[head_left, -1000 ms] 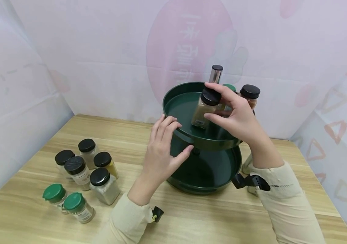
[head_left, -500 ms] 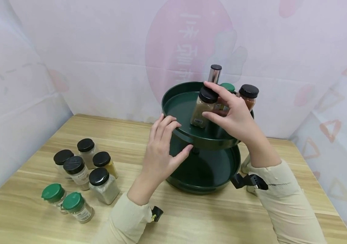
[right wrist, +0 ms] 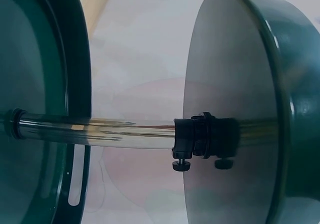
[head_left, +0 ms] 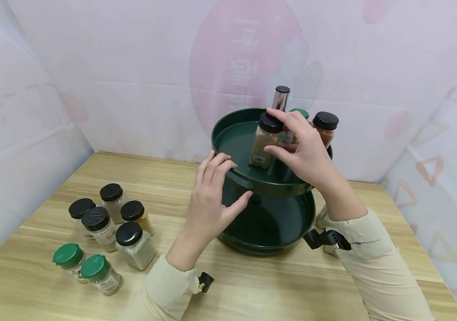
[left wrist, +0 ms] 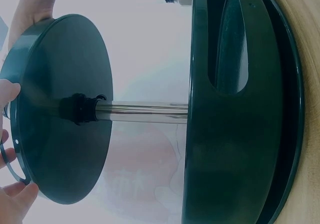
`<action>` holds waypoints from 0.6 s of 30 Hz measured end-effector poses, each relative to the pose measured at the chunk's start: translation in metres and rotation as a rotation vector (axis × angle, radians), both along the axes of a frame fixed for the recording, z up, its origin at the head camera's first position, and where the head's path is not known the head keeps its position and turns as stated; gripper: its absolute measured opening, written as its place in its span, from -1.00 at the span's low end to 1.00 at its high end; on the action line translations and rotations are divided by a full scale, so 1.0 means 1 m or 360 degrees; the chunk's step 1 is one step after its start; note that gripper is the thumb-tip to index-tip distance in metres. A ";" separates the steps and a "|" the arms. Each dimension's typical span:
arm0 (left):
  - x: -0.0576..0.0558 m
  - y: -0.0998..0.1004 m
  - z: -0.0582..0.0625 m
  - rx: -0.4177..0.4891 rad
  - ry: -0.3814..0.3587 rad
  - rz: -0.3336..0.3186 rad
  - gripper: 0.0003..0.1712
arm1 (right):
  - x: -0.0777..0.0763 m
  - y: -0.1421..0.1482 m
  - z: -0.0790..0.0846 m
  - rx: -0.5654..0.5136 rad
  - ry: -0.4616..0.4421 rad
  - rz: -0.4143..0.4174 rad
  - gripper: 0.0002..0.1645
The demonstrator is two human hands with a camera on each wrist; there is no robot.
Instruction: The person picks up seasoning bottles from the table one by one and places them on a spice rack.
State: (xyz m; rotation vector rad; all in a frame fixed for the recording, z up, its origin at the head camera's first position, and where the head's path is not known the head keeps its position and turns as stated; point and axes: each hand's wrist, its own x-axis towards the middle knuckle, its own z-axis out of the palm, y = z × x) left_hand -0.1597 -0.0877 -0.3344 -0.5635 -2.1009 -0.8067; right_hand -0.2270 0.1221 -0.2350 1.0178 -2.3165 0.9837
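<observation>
My right hand (head_left: 306,149) grips a black-lidded spice jar (head_left: 262,149) holding brownish powder, fingers at its lid and thumb against its side. The jar leans slightly over the upper tray (head_left: 234,136) of a dark green two-tier rack; whether its base touches the tray is hard to tell. My left hand (head_left: 208,200) holds the near left rim of that tray, fingers over the edge and thumb lower down. Behind the right hand stand a slim silver bottle with a black cap (head_left: 280,98), a green-lidded jar (head_left: 301,112) and a black-lidded jar of reddish spice (head_left: 326,127), partly hidden.
A lower green tray (head_left: 268,223) sits below, joined to the upper one by a metal post (right wrist: 125,132). Several black-lidded jars (head_left: 136,252) and two green-lidded jars (head_left: 105,278) stand on the wooden table (head_left: 268,290) at left. More jars are partly hidden behind the right forearm.
The jar in my right hand has tipped a little more upright, its lid shifting left. My left hand stays on the rim. The head view has shifted slightly.
</observation>
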 end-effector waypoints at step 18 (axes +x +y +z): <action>0.001 -0.002 0.000 -0.0009 0.0005 0.0013 -0.32 | 0.000 -0.003 -0.001 -0.0058 -0.0042 0.0001 -0.23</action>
